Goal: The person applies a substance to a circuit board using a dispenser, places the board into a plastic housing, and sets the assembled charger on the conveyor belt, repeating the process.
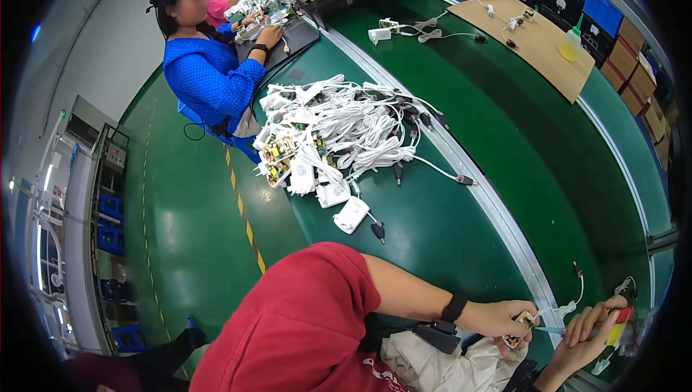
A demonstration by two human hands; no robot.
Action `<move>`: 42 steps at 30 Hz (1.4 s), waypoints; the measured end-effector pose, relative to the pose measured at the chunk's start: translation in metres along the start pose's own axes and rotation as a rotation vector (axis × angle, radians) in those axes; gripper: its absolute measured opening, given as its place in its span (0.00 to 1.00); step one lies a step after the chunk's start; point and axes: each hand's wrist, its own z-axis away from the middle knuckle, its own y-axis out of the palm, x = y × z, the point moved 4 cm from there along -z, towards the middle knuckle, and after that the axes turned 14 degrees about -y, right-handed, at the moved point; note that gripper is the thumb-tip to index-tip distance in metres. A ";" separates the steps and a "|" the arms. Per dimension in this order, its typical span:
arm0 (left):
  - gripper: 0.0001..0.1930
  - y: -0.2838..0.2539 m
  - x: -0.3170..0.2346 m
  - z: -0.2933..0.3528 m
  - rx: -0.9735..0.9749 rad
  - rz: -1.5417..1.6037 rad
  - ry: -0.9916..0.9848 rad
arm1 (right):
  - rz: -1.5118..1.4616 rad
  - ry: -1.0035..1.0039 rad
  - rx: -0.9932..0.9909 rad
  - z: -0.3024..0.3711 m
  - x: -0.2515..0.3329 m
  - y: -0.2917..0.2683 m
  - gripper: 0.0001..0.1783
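My left hand (513, 318) pinches a small circuit board (517, 330) with electronic parts on it, held over my lap at the bench edge. My right hand (587, 332) is closed around a slim tool (551, 330) with a pale blue shaft, its tip reaching the board. Beside my right fingers shows a red and yellow piece (621, 324); whether it belongs to the tool, I cannot tell. A white cable (566, 310) runs close by the board, and a dark plug (578, 269) ends a white lead beyond my hands.
A large heap of white cabled adapters (339, 129), some with bare boards, lies on the green bench. A metal rail (497, 215) borders the dark green belt (519, 140). Farther off are a brown board (533, 53), a yellow-liquid bottle (570, 45) and a seated co-worker in blue (209, 78).
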 end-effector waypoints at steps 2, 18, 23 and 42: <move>0.19 0.001 0.001 0.001 0.002 0.006 -0.003 | -0.003 -0.004 0.015 0.001 0.001 0.001 0.12; 0.20 0.006 0.001 -0.002 0.034 -0.047 0.017 | 0.033 0.024 -0.015 0.003 0.006 -0.008 0.14; 0.21 -0.006 -0.006 0.006 -0.053 -0.075 -0.012 | 0.001 0.023 0.153 -0.002 -0.008 0.005 0.15; 0.22 0.006 -0.008 -0.001 -0.020 -0.155 -0.116 | 0.126 0.051 0.180 -0.004 -0.003 -0.003 0.15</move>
